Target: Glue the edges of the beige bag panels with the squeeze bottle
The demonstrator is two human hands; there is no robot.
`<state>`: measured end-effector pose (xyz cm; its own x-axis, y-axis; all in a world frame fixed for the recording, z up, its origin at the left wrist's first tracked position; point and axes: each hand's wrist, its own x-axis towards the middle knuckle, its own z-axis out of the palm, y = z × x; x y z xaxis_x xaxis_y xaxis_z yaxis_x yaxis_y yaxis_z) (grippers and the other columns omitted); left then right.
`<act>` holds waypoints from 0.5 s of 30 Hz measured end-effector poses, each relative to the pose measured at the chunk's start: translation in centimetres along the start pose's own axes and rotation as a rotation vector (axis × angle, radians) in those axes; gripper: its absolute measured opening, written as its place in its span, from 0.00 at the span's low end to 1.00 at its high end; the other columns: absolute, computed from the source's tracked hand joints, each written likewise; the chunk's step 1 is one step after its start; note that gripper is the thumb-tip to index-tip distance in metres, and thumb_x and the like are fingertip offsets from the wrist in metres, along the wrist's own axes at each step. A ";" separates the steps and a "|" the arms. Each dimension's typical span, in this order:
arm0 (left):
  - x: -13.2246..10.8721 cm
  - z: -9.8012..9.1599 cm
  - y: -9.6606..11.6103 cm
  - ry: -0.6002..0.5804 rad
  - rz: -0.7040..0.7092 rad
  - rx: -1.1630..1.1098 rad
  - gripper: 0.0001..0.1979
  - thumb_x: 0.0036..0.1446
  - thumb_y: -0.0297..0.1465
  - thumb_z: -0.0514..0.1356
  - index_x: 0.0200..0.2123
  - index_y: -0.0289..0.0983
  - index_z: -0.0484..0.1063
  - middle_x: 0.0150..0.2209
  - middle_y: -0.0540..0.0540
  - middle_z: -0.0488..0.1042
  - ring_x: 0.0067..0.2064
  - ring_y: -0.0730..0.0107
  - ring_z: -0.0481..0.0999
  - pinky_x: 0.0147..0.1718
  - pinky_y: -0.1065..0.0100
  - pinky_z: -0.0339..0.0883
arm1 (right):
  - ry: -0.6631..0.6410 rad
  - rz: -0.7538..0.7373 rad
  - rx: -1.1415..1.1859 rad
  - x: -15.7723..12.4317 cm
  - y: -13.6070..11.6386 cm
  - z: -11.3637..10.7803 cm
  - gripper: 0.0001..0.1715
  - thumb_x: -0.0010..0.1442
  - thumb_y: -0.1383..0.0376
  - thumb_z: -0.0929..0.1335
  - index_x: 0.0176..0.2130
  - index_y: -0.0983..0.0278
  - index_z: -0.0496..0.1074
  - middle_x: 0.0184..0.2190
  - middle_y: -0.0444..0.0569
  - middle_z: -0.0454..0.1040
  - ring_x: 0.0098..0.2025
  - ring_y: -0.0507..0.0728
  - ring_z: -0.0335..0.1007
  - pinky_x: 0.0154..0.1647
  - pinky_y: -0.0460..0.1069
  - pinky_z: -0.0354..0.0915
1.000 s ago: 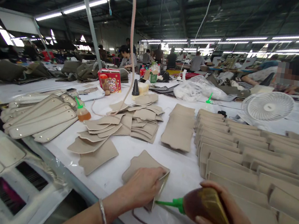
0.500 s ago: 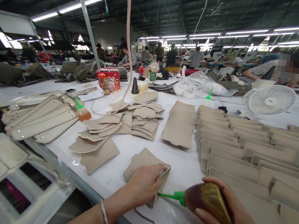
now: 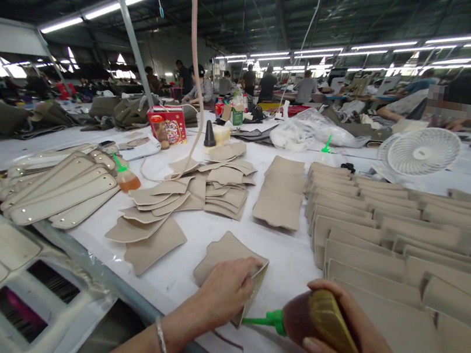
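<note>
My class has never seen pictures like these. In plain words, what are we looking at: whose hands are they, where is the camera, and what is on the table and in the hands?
There is no machine here, only a person's two bare hands. The camera sits on that person's head, looking forward and down. The left hand holds a beige piece. The right hand holds a bottle, its green nozzle pointing at the piece's edge; whether they touch is hard to tell. The white-topped table also bears a loose pile and rows of similar pieces, pale studded strips, a second bottle and a white fan.
</note>
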<state>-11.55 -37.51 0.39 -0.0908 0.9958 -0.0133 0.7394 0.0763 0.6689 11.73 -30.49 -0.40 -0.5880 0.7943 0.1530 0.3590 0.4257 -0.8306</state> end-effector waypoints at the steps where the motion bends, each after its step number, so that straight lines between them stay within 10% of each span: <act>1: 0.0 0.0 0.0 0.002 0.001 -0.005 0.23 0.58 0.24 0.49 0.54 0.41 0.70 0.48 0.48 0.77 0.49 0.61 0.75 0.49 0.65 0.64 | 0.023 -0.015 -0.028 0.1 0.0 -0.1 0.29 0.56 0.49 0.70 0.53 0.55 0.62 0.44 0.45 0.74 0.40 0.59 0.74 0.37 0.48 0.71; 15: -0.3 0.5 -0.6 0.046 -0.010 -0.100 0.22 0.58 0.23 0.49 0.53 0.38 0.72 0.31 0.51 0.75 0.34 0.67 0.73 0.44 0.69 0.64 | 0.046 0.045 0.012 -0.2 0.4 0.4 0.31 0.56 0.49 0.71 0.53 0.56 0.62 0.42 0.46 0.74 0.39 0.59 0.74 0.36 0.48 0.70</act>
<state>-11.65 -37.79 -0.38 -0.1300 0.9914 0.0128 0.6685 0.0781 0.7396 11.70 -30.69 -0.98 -0.5376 0.8316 0.1394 0.3755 0.3842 -0.8435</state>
